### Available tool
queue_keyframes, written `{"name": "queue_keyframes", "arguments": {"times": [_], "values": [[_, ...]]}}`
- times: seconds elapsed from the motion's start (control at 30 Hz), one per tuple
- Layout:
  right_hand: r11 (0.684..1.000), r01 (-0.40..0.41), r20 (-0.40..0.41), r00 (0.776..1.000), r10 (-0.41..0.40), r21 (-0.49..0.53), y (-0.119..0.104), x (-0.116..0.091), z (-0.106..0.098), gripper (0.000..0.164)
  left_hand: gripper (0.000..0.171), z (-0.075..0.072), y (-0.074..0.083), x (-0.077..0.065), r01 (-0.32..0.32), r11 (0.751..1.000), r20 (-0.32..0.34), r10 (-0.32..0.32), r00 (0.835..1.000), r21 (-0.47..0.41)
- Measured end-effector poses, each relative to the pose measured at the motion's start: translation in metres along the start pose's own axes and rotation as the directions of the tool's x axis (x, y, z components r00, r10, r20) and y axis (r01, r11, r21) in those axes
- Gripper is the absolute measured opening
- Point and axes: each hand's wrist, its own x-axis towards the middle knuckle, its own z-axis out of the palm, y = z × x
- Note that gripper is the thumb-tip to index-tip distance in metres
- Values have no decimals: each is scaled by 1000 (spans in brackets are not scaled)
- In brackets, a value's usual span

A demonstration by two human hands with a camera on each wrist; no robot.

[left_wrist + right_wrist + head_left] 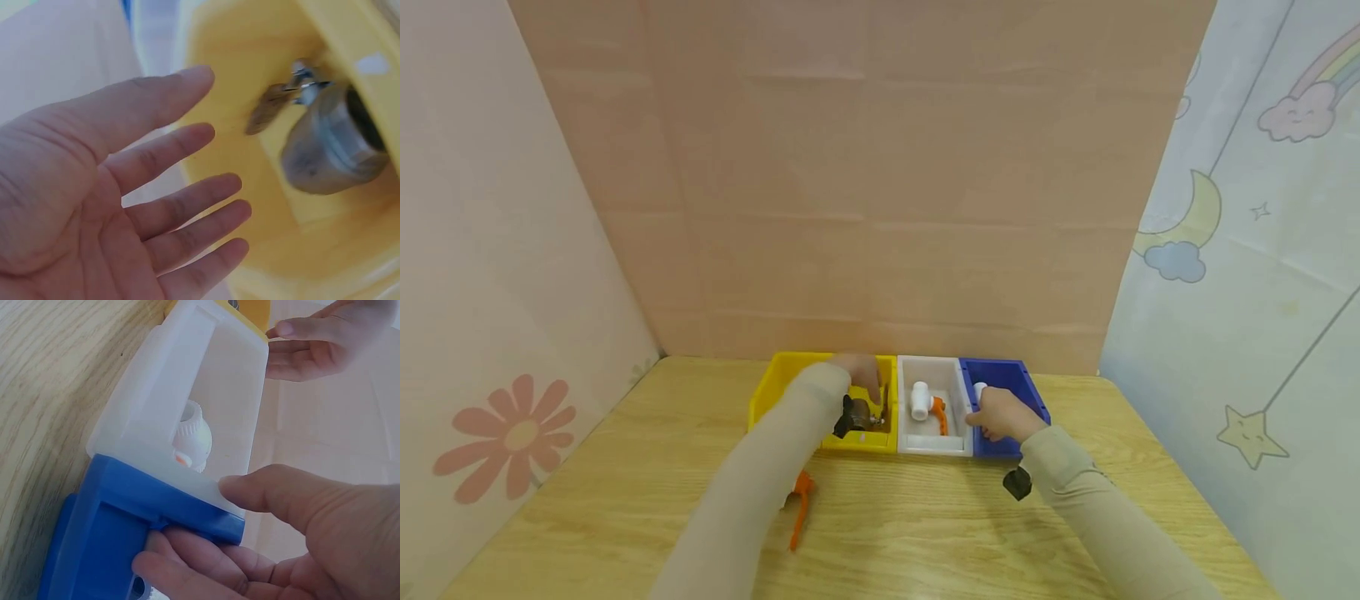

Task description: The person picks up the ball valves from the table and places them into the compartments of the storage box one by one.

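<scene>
My left hand (125, 200) hovers over the yellow bin (225, 250) with fingers spread and nothing in the palm. Below it lies a metal valve (331, 147) with a small handle. My right hand (1006, 412) reaches over the blue bin (134, 500), thumb apart from its loosely bent fingers. In the right wrist view, the thumb overlaps the white bin's rim; whether it presses there I cannot tell. Beneath the fingers a white piece (980, 388) shows partly in the blue bin. The white bin (928, 444) contains a white plastic valve (920, 401) with an orange handle.
The three bins stand side by side on the wooden table (917, 525), near the tan back panel (865, 208). Another orange-handled valve (802, 500) lies on the table, partly hidden by the left sleeve (737, 492). Printed sheets flank the table on both sides.
</scene>
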Motion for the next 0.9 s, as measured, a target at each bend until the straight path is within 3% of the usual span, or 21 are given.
{"name": "queue_keyframes", "arguments": {"times": [0.33, 0.63, 0.77, 0.9], "values": [[1000, -7, 11, 1000, 7, 3, 2, 3, 1, 23, 44, -39, -11, -35, -45, 991, 34, 50, 998, -127], [1000, -27, 21, 999, 27, 15, 3, 5, 1, 23, 49, -74, -30, -70, -105, 988, 32, 109, 993, -116], [999, -37, 22, 999, 36, 16, 4, 6, 0, 23, 48, -82, -39, -85, -151, 983, 16, 154, 988, -106], [1000, -24, 14, 1000, 24, 8, 4, 6, 0, 23, 47, -81, -50, -99, -197, 973, -22, 196, 980, -118]]}}
